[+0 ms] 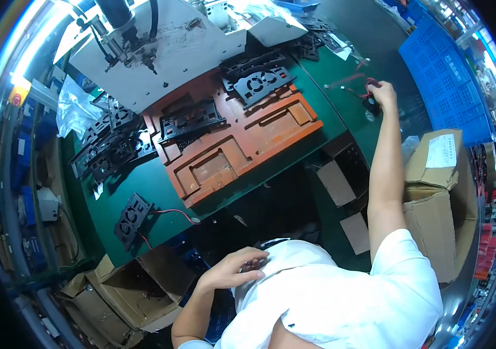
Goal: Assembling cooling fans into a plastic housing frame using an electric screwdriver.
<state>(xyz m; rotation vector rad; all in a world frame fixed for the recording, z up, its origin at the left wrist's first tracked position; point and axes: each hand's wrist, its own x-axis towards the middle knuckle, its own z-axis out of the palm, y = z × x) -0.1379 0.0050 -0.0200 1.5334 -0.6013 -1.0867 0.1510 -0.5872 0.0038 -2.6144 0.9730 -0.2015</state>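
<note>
My right arm stretches to the far right of the green bench, where my right hand [383, 96] closes on a small dark part with red wires [370, 104]. Its exact kind is partly hidden by the fingers. My left hand [237, 269] hovers in front of my white shirt, fingers loosely bent and apart, with nothing in it. An orange fixture [248, 145] with recessed pockets lies mid-bench. One black plastic bracket [192, 121] rests on its left part, and another bracket [262, 84] lies at its far right.
A machine with a pale metal housing [160, 58] stands over the fixture. More black brackets [114, 142] pile up at left; a single bracket with red wires [133, 218] lies nearer. Blue crates [446, 75] and a cardboard box [434, 215] flank the right; another open box [137, 291] sits lower left.
</note>
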